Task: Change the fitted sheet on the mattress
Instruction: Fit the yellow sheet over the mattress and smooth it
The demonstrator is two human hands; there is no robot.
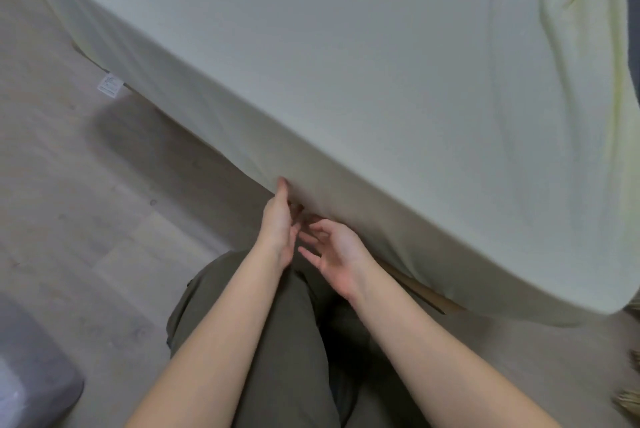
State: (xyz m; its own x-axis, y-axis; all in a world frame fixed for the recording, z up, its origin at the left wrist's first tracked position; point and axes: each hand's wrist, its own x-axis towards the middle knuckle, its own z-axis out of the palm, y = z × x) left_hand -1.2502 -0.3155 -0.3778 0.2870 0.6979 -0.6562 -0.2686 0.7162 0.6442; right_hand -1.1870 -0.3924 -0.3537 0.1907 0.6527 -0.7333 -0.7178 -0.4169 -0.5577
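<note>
Slanting upper-left to lower-right, fitted sheet (pixel 346 64)

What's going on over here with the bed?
A person is at the side of a bed, working on the pale fitted sheet. The left hand reaches up with its fingertips touching the sheet's lower edge. The right hand is open just beside it and holds nothing. The sheet already covers the top and hangs down the side, and a strip of wooden frame shows beneath it.
</note>
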